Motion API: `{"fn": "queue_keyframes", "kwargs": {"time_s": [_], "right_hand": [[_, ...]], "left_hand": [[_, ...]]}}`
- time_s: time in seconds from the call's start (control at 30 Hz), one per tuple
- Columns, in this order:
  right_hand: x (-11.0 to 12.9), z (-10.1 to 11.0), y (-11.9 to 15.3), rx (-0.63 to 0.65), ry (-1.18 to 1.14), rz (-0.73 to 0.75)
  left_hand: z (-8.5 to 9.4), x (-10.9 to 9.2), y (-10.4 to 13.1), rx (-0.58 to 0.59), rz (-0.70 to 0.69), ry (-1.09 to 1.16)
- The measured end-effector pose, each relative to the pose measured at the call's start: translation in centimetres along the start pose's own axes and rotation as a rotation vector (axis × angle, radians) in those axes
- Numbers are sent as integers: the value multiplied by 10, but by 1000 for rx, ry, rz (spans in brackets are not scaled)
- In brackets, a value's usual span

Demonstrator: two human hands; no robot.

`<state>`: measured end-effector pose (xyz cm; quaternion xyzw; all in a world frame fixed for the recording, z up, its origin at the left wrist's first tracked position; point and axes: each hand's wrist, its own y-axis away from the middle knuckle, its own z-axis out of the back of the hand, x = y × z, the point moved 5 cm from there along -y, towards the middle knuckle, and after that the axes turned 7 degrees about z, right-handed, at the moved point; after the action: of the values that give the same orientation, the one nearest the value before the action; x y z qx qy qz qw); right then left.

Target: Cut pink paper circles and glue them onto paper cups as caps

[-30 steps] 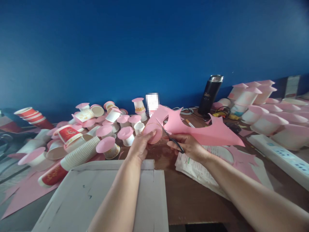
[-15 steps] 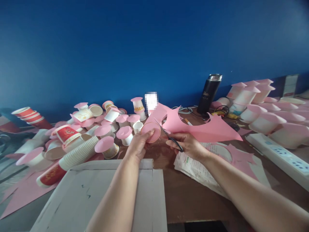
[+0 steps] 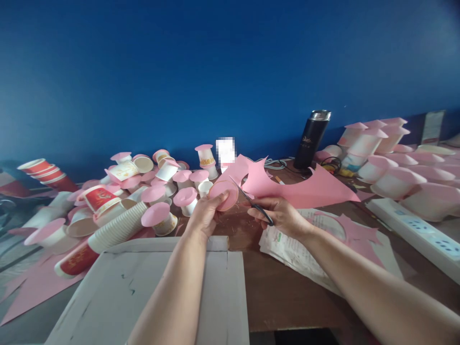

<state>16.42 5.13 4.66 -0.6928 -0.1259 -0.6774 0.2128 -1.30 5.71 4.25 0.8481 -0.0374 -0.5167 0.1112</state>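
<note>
My left hand (image 3: 207, 211) pinches a paper cup (image 3: 225, 195) whose round pink end faces me, the thumb lying on that face; the rest of the cup is mostly hidden. Closed around the black handles of a pair of scissors (image 3: 251, 199), my right hand (image 3: 278, 215) is just to the right. The blades point up and left, close to the pink disc's right edge. Behind both hands spreads a sheet of pink paper (image 3: 294, 194) with curved cut-outs along its edges.
Paper cups with pink discs (image 3: 185, 199) crowd the left, beside a long cup stack (image 3: 118, 227). More cups (image 3: 395, 177) stand at the right, near a power strip (image 3: 424, 235). A black flask (image 3: 312, 139) stands by the blue wall. Nearest me is a grey-white box (image 3: 151, 292).
My left hand and the disc have shifted very slightly left. The pink sheet behind has sunk a little at its right end. The scissors look nearly unchanged.
</note>
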Motion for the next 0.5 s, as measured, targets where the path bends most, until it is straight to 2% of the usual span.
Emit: {"fn": "queue_keyframes", "kwargs": {"time_s": [0.5], "right_hand": [[0, 0, -1, -48, -12, -41]], "left_hand": [[4, 0, 0, -27, -18, -48]]}}
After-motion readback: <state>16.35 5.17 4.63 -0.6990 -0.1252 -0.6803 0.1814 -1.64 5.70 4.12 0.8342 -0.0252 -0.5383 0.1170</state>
